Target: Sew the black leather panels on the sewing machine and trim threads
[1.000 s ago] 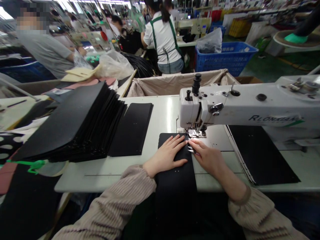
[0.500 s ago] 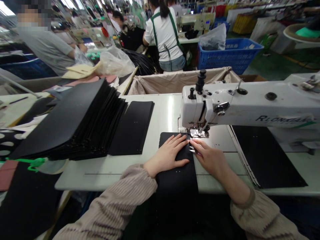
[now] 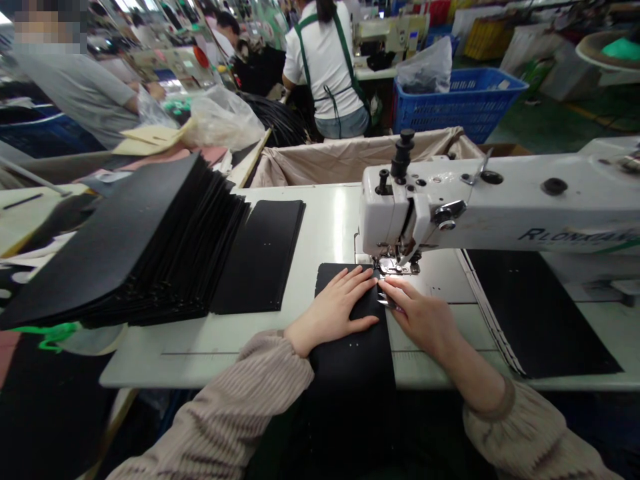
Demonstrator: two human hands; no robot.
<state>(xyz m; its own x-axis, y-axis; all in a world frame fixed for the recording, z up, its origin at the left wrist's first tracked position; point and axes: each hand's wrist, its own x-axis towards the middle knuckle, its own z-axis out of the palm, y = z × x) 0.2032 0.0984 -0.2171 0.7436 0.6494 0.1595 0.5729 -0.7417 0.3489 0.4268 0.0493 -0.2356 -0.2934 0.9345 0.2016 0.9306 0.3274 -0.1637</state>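
Observation:
A long black panel [image 3: 353, 353] lies on the white table [image 3: 210, 340] and runs under the presser foot [image 3: 397, 265] of a white sewing machine [image 3: 480, 207]. My left hand [image 3: 335, 310] lies flat on the panel with fingers spread, just left of the foot. Along the panel's right edge, my right hand [image 3: 423, 319] presses down with fingers together; a small metal tool [image 3: 385, 301] shows under its fingertips, close to the needle.
A thick fanned stack of black panels [image 3: 130, 247] fills the table's left, with a single flat piece [image 3: 263, 257] beside it. More black pieces [image 3: 540, 313] lie under the machine arm at right. A fabric-lined bin [image 3: 350, 160] stands behind the table. Other people work beyond.
The view has shifted slightly. Both hands stay on the panel at the presser foot, hardly moved.

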